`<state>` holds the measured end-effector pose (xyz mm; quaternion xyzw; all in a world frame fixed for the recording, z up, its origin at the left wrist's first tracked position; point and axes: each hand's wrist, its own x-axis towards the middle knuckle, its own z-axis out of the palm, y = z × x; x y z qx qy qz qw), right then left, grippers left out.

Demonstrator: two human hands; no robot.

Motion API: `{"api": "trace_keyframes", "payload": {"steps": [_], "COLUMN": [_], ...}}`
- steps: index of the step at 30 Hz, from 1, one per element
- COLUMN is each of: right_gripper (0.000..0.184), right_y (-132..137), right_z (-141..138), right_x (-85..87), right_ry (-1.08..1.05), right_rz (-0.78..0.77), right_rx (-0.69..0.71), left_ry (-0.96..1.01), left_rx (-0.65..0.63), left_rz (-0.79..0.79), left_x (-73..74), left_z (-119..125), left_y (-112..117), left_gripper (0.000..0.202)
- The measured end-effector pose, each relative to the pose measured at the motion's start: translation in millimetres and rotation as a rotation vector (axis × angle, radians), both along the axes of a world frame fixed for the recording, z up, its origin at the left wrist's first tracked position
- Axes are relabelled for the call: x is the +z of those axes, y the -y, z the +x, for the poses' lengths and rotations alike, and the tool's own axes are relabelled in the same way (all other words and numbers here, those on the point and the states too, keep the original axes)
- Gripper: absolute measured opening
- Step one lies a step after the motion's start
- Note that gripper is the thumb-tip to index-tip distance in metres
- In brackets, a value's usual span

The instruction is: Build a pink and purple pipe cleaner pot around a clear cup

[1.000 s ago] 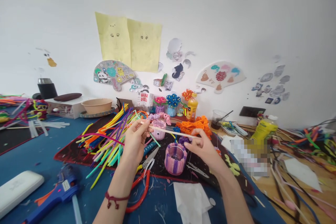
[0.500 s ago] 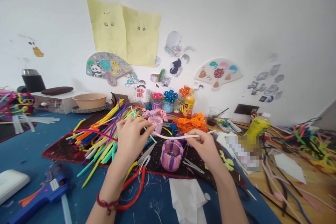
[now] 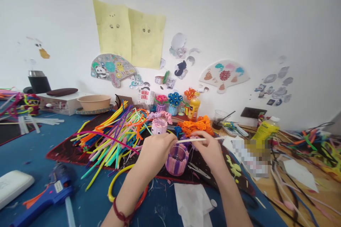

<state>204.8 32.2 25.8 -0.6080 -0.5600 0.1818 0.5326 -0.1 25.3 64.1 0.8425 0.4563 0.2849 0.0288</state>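
A pale, whitish pipe cleaner (image 3: 188,140) is stretched level between my two hands, above a pink and purple striped pot (image 3: 176,166) made of pipe cleaners. My left hand (image 3: 160,149) pinches its left end, with the fingertips turned away and partly hidden. My right hand (image 3: 209,149) grips it farther right, and a short end sticks out beyond the fingers. Behind my left hand stands a smaller pink pot (image 3: 159,127) with pink curls above it. Metal scissor blades (image 3: 199,171) lie on the dark mat by my right wrist.
Loose coloured pipe cleaners (image 3: 114,138) pile up to the left. A blue glue gun (image 3: 53,193) lies front left. Orange pipe-cleaner pieces (image 3: 195,126), a juice bottle (image 3: 194,106) and a cup (image 3: 218,118) stand behind. A white tissue (image 3: 192,202) lies in front.
My left hand has moved right and a little down, close to my right hand, so the pipe cleaner span between them is shorter and straighter. The view has shifted slightly.
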Motion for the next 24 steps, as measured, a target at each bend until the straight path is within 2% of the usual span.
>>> {"api": "trace_keyframes", "payload": {"steps": [3, 5, 6, 7, 8, 10, 12, 14, 18, 21, 24], "right_gripper": [0.041, 0.045, 0.045, 0.042, 0.038, 0.028, 0.024, 0.027, 0.033, 0.038, 0.030], "right_y": [4, 5, 5, 5, 4, 3, 3, 4, 8, 9, 6], "right_z": [5, 9, 11, 10, 9, 4, -2, -6, -4, -1, -1], "right_x": [2.5, 5.8, 7.7, 9.5, 11.0, 12.5, 11.8, 9.9, 7.7, 7.8, 5.6], "right_ry": [-0.017, -0.020, 0.002, 0.046, 0.104, 0.224, 0.283, 0.291, 0.286, 0.289, 0.288], "right_rz": [0.098, 0.183, 0.233, 0.279, 0.311, 0.312, 0.231, 0.132, -0.029, -0.093, -0.123], "right_rx": [-0.234, -0.438, -0.478, -0.451, -0.365, -0.098, 0.118, 0.219, 0.280, 0.237, 0.179], "left_ry": [0.003, 0.007, 0.010, 0.013, 0.017, 0.023, 0.024, 0.017, -0.035, -0.095, -0.136], "left_rx": [0.090, 0.132, 0.137, 0.132, 0.118, 0.080, 0.063, 0.082, 0.198, 0.275, 0.345], "left_rz": [-0.010, -0.018, -0.024, -0.030, -0.038, -0.054, -0.068, -0.080, -0.109, -0.131, -0.156], "left_x": [-3.8, -5.3, -5.6, -5.7, -5.7, -5.4, -5.2, -5.2, -5.0, -5.0, -6.3], "left_z": [-3, -8, -11, -14, -16, -18, -18, -17, -9, 0, 11], "left_y": [-3, -6, -8, -9, -10, -10, -10, -9, -8, -5, -1], "left_gripper": [0.025, 0.024, 0.024, 0.022, 0.021, 0.019, 0.019, 0.021, 0.025, 0.025, 0.028]}}
